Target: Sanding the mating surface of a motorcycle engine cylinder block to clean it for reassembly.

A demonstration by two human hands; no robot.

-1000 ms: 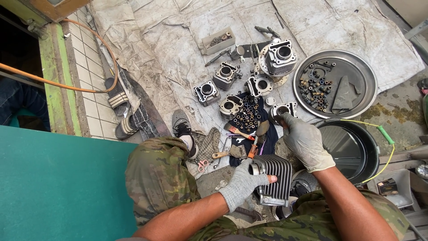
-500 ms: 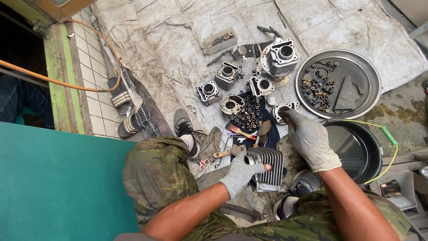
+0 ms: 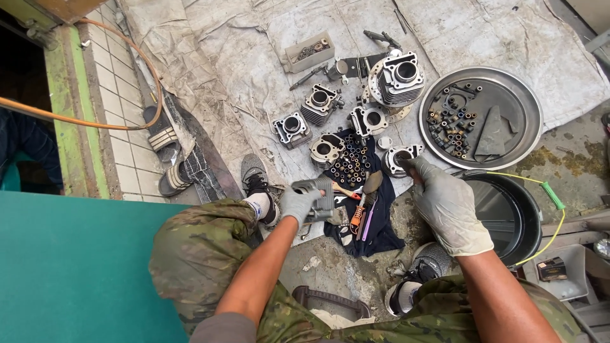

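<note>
Head view | left hand (image 3: 298,204) grips grey finned engine cylinder (image 3: 321,202) | tilted

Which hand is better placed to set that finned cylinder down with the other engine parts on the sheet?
Left, probably. The left hand already grips the finned cylinder, just short of the dark cloth near the other cylinders. The right hand is over by the black basin, apparently holding nothing.

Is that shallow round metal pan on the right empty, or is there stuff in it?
Not empty. The round metal pan holds a scatter of small nuts and bolts and a flat grey piece.
</note>
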